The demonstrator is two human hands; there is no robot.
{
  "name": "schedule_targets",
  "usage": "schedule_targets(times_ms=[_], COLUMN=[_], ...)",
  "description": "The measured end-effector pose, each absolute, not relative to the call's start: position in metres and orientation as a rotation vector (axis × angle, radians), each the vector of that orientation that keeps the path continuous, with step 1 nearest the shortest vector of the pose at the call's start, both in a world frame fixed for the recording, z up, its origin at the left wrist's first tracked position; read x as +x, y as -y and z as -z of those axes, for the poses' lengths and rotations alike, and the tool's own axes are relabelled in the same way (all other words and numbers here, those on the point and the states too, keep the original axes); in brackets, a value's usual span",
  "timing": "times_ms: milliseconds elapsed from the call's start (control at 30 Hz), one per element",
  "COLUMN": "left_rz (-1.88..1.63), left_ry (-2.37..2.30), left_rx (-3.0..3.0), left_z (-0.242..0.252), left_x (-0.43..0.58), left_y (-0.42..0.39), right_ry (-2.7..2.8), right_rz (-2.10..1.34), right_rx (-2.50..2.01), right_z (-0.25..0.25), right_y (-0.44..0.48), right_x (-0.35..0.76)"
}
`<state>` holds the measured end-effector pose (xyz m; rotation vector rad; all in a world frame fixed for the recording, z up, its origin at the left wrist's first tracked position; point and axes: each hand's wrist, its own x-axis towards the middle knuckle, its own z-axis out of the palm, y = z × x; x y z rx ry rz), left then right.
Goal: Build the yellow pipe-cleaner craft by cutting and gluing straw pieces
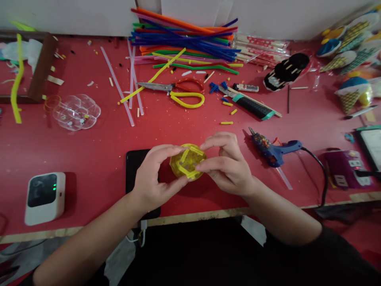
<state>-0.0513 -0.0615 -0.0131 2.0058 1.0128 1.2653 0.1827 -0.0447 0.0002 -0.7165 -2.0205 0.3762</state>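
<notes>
Between my hands, above the front of the red table, is a round yellow see-through piece with short yellow pipe cleaner lengths on its face. My left hand grips its left side, thumb below and fingers above. The fingers of my right hand are bent at its right edge, the fingertips touching the yellow strips; whether they pinch a strip is hard to make out. A black phone lies partly under my left hand. To the right rests a blue glue gun with a clear glue stick in its back.
Scissors, a green-black cutter and cut yellow bits lie beyond my hands. Behind them is a pile of coloured pipe cleaners. A clear flower-shaped tray and a white device sit left; a purple box stands right.
</notes>
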Motion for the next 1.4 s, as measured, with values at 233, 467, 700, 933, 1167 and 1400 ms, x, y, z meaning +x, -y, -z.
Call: schedule_targets(times_ms=[233, 467, 700, 933, 1167, 1400], left_rz=[-1.28, -1.229, -1.118, -1.009, -1.014, -1.008], left_ry=[-0.848, -0.86, -0.872, -0.894, -0.888, -0.945], left_rx=[1.929, 1.777, 1.637, 1.55, 1.632, 1.555], left_z=[0.01, 0.006, 0.003, 0.002, 0.004, 0.003], left_x=[-0.052, -0.046, -0.044, -0.046, -0.044, -0.045], left_y=[0.064, 0.064, 0.064, 0.063, 0.064, 0.065], right_ry=[2.012, 2.004, 1.979, 1.976, 1.975, 1.981], right_rz=[-0.389, -0.378, -0.45, -0.39, -0.354, -0.344], right_rx=[-0.687, -0.697, -0.688, -0.722, -0.725, -0.73], right_z=[-0.001, -0.002, -0.007, -0.005, -0.004, -0.003], right_y=[0.045, 0.046, 0.048, 0.047, 0.046, 0.047], right_x=[0.185, 0.183, 0.186, 0.187, 0.184, 0.184])
